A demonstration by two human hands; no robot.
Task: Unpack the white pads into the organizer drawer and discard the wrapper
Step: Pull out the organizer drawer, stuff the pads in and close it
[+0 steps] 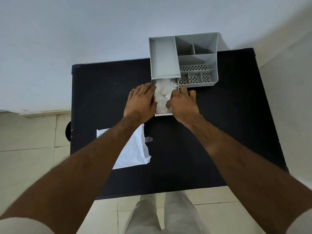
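Both hands are bracketing the pulled-out drawer (163, 114), left hand (141, 102) and right hand (183, 103) flat on its long sides, pinching nothing, pads (163, 97) lying inside, wrapper (133, 149) nearer the left.

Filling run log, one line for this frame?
pads: in open drawer | left hand, right hand: flank drawer sides | wrapper: on table, not discarded
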